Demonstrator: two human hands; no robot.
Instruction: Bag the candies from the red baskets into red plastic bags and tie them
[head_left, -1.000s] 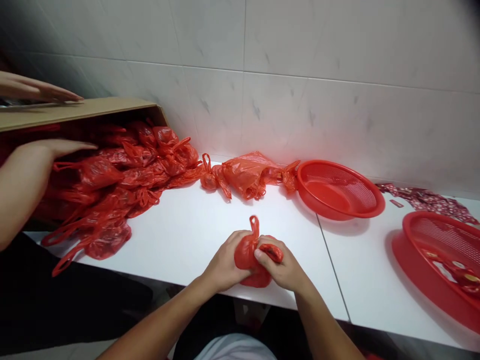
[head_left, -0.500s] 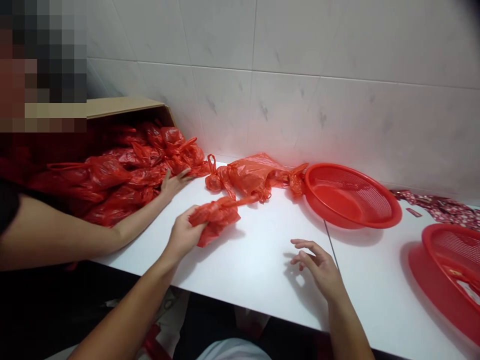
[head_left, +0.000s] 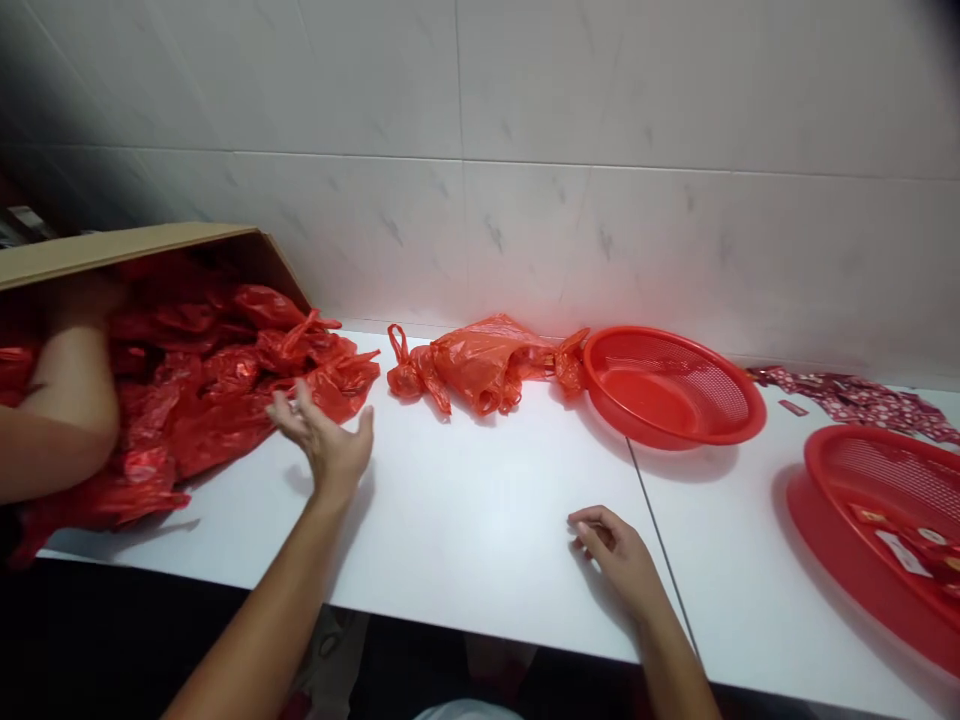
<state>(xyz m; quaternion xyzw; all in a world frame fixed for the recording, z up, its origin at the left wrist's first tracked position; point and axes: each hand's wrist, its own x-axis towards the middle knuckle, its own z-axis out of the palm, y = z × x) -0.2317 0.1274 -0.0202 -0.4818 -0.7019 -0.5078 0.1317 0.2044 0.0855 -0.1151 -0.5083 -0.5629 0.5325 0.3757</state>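
Note:
My left hand point(head_left: 326, 440) is open, its fingers spread beside the front of a heap of knotted red plastic bags point(head_left: 217, 400). Nothing is in its grasp. Over the white table, my right hand point(head_left: 611, 555) hangs with loosely curled fingers and a small gap at the thumb; I see nothing in it. Between the heap and the nearer basket, a crumpled red plastic bag point(head_left: 480, 360) lies by the wall, with small knotted red bundles at either end.
A co-worker's arm point(head_left: 71, 400) reaches into the cardboard box point(head_left: 150, 240) at the left. Two red plastic baskets, one by the wall point(head_left: 675, 435) and one at the right point(head_left: 832, 540) holding small packets, stand on the table point(head_left: 480, 520). Patterned red packets point(head_left: 862, 400) lie behind.
My left hand has let go of the red plastic bag it held and moved left to the heap, opening. My right hand's fingers have curled in. The co-worker's arm has gone into the box.

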